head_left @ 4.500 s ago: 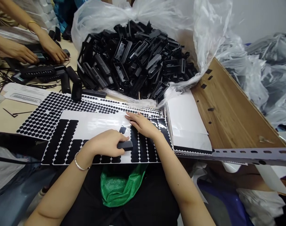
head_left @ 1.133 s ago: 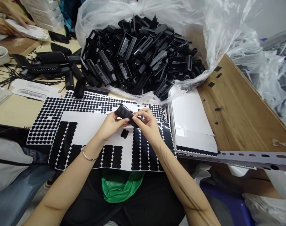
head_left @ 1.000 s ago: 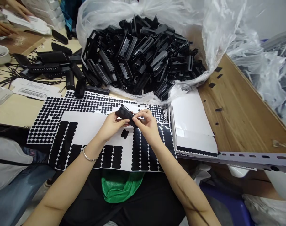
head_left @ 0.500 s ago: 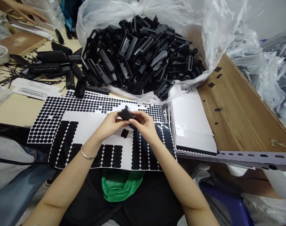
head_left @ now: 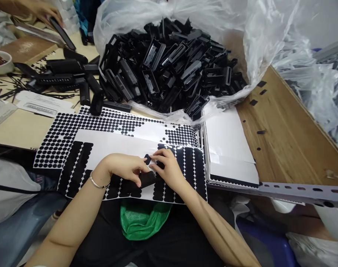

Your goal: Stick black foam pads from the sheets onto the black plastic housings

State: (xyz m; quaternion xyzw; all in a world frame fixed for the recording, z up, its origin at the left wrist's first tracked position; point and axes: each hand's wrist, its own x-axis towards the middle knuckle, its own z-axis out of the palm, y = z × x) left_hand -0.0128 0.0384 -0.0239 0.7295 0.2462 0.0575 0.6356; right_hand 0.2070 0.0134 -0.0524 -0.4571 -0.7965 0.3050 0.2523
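Beneath my left hand (head_left: 130,168) is a black plastic casing (head_left: 148,179), low over the sticker sheet (head_left: 108,139). My left thumb lies on the casing, and the other fingers curl at its upper side; part of their grip is hidden. A left fingertip reaches a small black oval sticker (head_left: 147,159) on the white backing. My right hand (head_left: 167,167) is closed in a pinch just right of that sticker, its thumb and forefinger at a dark oval sticker (head_left: 159,164), partly covered by the fingers.
A clear plastic bag (head_left: 255,48) full of black casings (head_left: 171,70) stands behind the sheets. Round-dot sticker sheets (head_left: 55,141) lie at left, a paper stack (head_left: 227,137) at right. Another person's hand (head_left: 48,15) holds a black part (head_left: 62,33) at upper left.
The casing, held up between both hands before, is now lower and under my left hand. My right hand has left it for the oval stickers. The other person's hand now holds a black part.
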